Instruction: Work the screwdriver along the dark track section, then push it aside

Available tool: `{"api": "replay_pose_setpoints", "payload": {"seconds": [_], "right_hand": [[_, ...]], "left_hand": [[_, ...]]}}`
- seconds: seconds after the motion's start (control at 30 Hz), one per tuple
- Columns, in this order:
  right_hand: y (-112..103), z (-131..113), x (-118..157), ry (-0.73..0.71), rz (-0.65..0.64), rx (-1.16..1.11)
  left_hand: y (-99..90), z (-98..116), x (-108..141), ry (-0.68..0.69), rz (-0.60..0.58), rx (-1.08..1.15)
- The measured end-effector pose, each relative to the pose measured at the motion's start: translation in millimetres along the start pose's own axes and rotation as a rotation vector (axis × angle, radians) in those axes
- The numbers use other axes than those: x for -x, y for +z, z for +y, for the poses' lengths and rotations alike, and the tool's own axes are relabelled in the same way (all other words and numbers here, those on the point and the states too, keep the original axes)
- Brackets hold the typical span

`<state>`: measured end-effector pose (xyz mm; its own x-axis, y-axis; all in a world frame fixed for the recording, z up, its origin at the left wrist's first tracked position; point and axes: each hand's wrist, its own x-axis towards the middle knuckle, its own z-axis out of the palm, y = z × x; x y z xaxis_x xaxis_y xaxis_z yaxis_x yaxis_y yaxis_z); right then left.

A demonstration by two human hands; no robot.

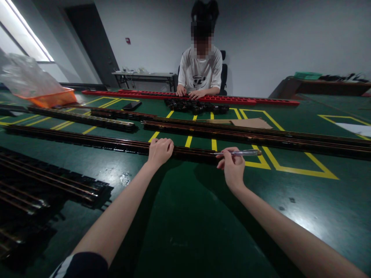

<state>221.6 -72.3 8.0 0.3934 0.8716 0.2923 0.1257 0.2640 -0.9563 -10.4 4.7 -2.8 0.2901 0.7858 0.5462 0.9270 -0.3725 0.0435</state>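
Note:
A long, thin black rail with copper-coloured strips (87, 139) lies across the green table in front of me. My left hand (160, 152) is closed over this rail, fingers curled round its far side. My right hand (234, 172) grips a slim screwdriver with a clear handle (246, 153) and a brownish end cap. Its thin shaft points left, at the right-hand end of the rail; whether the tip touches is too small to tell. Just beyond both hands runs another bundle of black rails (261, 138).
Stacked black rails (52, 173) fill the left side. An orange tray (55, 98) holds clear plastic bags. Opposite sits a person in a white shirt (199, 71), hands at red slotted rails (266, 101), behind a heap of black parts (197, 106). Cardboard (252, 123) lies mid-table.

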Motion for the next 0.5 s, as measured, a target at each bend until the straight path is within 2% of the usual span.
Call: {"api": "replay_pose_setpoints", "payload": {"seconds": [0.13,0.5], "right_hand": [[-0.2,-0.1,0.2,-0.001,0.023,-0.006],[-1.1,-2.0,0.6,0.006,-0.013,0.011]], "left_hand": [[-0.3,-0.1,-0.1,0.001,-0.002,0.013],[0.4,1.2,1.2,0.036,-0.004,-0.026]]}}
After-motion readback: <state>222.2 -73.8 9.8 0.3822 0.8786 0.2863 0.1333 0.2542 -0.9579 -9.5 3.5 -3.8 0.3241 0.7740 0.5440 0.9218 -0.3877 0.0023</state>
